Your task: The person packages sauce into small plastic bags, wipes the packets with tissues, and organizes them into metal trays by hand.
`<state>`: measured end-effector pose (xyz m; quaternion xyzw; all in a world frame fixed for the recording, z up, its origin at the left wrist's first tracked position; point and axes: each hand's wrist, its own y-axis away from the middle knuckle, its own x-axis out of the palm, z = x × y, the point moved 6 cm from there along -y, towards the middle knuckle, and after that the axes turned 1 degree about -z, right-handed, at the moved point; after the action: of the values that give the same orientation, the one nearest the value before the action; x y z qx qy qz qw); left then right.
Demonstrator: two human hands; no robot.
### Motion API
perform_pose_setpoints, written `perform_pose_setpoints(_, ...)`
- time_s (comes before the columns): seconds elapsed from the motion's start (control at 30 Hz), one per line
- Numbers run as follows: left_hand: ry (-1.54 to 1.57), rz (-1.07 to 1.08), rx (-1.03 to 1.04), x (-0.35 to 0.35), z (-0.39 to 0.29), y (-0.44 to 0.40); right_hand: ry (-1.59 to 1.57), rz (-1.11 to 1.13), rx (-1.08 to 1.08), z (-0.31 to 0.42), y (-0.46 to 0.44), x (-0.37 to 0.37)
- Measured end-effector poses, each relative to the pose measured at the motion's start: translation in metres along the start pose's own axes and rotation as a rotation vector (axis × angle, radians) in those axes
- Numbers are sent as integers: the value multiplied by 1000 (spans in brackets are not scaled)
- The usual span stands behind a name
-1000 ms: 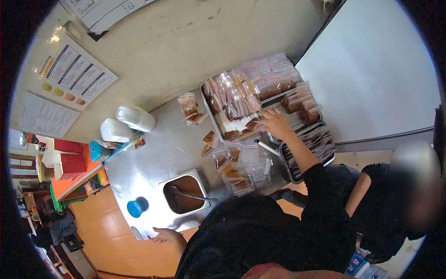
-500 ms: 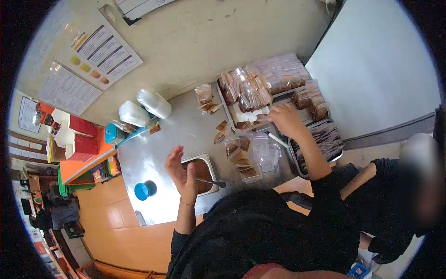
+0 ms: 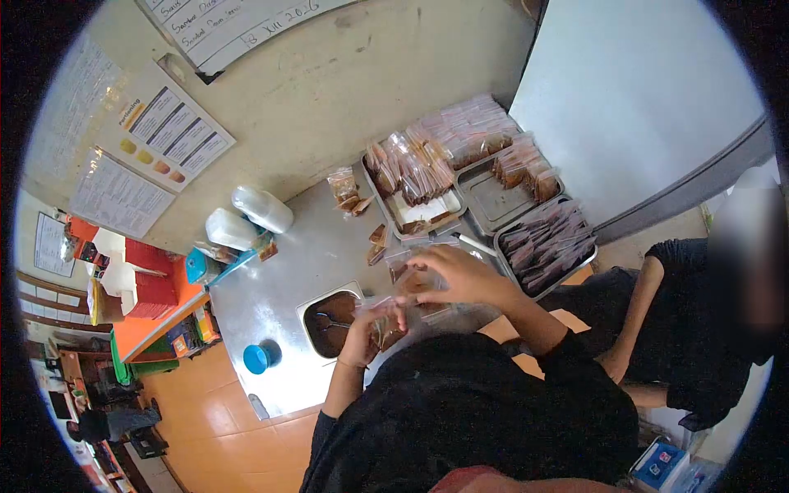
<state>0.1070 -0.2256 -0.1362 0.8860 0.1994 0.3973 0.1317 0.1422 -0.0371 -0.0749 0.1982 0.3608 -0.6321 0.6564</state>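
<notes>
My left hand (image 3: pixel 367 335) is closed on the top edge of a small clear zip bag (image 3: pixel 389 332) with brown contents, just right of the metal pan. Close beside it my right hand (image 3: pixel 464 277) arches over other small bags, its thumb and fingers apart, the thumb near my left fingertips. Whether it touches a bag is hard to make out. The metal pan (image 3: pixel 355 287) holds a brown mass, and a spoon (image 3: pixel 331 320) lies in it. Loose filled bags (image 3: pixel 376 244) lie beyond my hands, partly hidden by the right one.
Metal trays (image 3: pixel 485 209) packed with filled bags stand at the back right. A blue cup (image 3: pixel 256 359) sits left of the pan. Stacked plastic containers (image 3: pixel 261 209) are near the wall. Another person (image 3: pixel 657 320) is on the right.
My right hand has come back from the trays toward my left hand. My left hand, raised over the pan before, is now lower and right, holding a bag. The spoon has shifted inside the pan.
</notes>
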Motion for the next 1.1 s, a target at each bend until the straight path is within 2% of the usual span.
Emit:
perform_pose_setpoints(0.03,93,-87,104,-14,4,1,178,137,93,-9,13,17)
perform_pose_setpoints(0.07,189,-178,205,-24,5,5,174,139,92,-12,22,32)
perform_pose_setpoints(0.1,299,-182,252,-16,5,9,270,217,62,-16,31,54)
perform_pose_setpoints(0.13,298,-187,252,-15,9,10,368,294,29,-24,41,78)
perform_pose_setpoints(0.2,147,-267,393,-20,10,14,393,255,13,-44,49,112)
perform_pose_setpoints(0.27,136,-323,411,-28,16,15,395,297,177,-64,46,124)
perform_pose_setpoints(0.4,25,-342,430,-32,18,14,291,187,159,-76,38,115)
perform_pose_setpoints(0.47,14,-355,434,-33,20,9,252,320,182,-79,38,123)
perform_pose_setpoints(0.53,36,-386,466,-37,18,6,308,309,206,-83,35,127)
perform_pose_setpoints(0.7,-9,-380,537,-40,0,5,376,200,175,-49,32,74)
perform_pose_setpoints(0.77,-133,-395,579,-52,-4,-3,241,189,23,-12,30,37)
perform_pose_setpoints(0.8,-132,-389,578,-47,-8,-6,245,187,27,2,28,18)
perform_pose_setpoints(0.87,-328,-345,505,-21,-25,-14,104,262,-114,38,27,-9)
perform_pose_setpoints(0.97,-352,-179,399,33,-36,-23,64,179,-226,72,24,-37)
perform_pose_setpoints(1.0,-362,-97,351,46,-34,-27,69,174,-224,80,24,-40)
perform_pose_setpoints(1.03,-506,-91,378,47,-31,-33,168,82,-203,88,23,-45)
perform_pose_setpoints(1.1,-528,-108,329,72,-35,-24,271,-17,-181,96,24,-48)
